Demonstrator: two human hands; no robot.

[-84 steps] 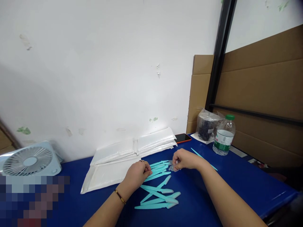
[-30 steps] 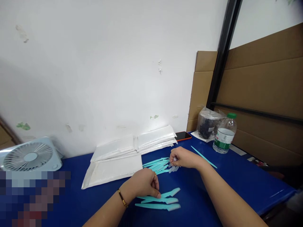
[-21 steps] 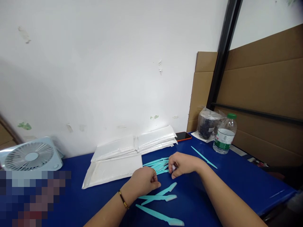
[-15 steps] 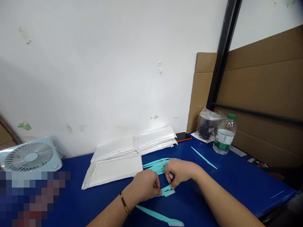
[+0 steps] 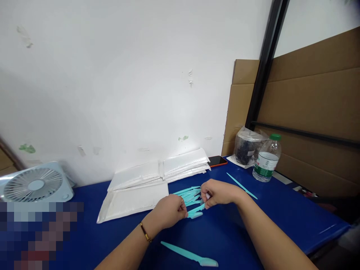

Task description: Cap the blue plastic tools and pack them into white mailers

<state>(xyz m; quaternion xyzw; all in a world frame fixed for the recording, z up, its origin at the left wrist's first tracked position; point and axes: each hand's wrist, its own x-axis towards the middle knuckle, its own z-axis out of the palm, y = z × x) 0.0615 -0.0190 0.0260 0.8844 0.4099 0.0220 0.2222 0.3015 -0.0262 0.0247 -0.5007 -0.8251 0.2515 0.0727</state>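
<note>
My left hand (image 5: 173, 210) is closed, pinching a teal eyebrow razor (image 5: 195, 215) between thumb and fingers. My right hand (image 5: 215, 193) is closed too, its fingertips on a teal piece (image 5: 200, 207) that looks like another eyebrow razor just above the first. Something small and whitish shows within the right fingers; I cannot make it out. Behind the hands lies a loose pile of teal eyebrow razors (image 5: 189, 194), partly covered by my fingers. A single razor (image 5: 189, 254) rests near the front, and one more (image 5: 241, 185) lies to the right of my right hand.
White flat packets (image 5: 135, 200) are stacked against the wall on the blue table (image 5: 281, 221). A phone (image 5: 218, 161), a bagged dark object (image 5: 245, 150) and a water bottle (image 5: 266, 161) stand at the back right. At the left is a small fan (image 5: 36, 184).
Both hands have moved slightly away from me, toward the pile, with the razors between them. The single razors and the packets have stayed in place.
</note>
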